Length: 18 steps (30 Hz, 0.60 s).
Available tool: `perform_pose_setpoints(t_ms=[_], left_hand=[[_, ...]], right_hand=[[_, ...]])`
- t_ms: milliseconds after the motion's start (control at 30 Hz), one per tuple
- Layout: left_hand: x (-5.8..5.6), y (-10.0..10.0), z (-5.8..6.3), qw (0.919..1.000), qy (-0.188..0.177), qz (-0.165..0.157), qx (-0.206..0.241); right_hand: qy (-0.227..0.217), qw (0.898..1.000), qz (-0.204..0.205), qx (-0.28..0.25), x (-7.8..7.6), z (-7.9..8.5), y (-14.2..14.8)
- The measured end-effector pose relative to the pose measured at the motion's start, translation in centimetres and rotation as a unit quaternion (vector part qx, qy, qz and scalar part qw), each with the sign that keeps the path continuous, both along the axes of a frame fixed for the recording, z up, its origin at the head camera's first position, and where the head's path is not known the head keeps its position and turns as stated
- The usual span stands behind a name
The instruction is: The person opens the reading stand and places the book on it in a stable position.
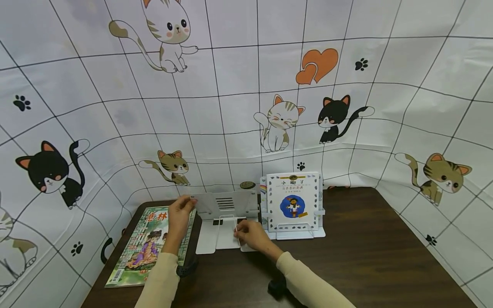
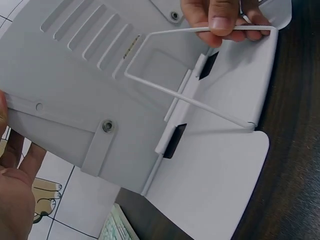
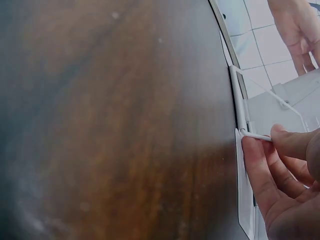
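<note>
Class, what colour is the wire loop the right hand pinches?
White; the wire loop shows best in the left wrist view.

The left wrist view's edges crop the white stand [image 2: 137,117] and magazine [image 2: 116,226].

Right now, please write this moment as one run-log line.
left hand: grips panel of white stand; right hand: pinches wire bracket; magazine: left of stand; book: right of stand

Bimanual Posture

Reaching over the surface [image 1: 385,256] toward the far edge with both sleeved arms [image 1: 158,280]. With the left hand [image 1: 180,218], raised nearer the far left corner, pinching between thumb and fingers. With the right hand [image 1: 251,235], lower, pinching between thumb and curled fingers.
</note>
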State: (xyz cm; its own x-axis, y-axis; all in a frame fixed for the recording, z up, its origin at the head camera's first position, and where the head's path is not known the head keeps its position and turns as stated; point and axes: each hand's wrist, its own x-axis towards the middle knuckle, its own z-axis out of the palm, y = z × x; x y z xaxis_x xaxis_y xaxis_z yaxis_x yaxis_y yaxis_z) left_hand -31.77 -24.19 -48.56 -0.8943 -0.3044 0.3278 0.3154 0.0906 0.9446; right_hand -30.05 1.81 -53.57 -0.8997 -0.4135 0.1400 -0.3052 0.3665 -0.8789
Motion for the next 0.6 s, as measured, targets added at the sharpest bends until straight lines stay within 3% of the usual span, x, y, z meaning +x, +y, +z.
perform_pose_setpoints(t_ms=[200, 600], left_hand=[[0.7, -0.2, -0.5, 1.0000, 0.008, 0.003, -0.004], [1.8, -0.7, -1.6, 0.9975, 0.033, 0.005, -0.062]], right_hand=[[-0.015, 1.000, -0.010, -0.003, -0.2, -0.3, 0.0], [-0.019, 1.000, -0.010, -0.012, 0.0, -0.1, 0.2]])
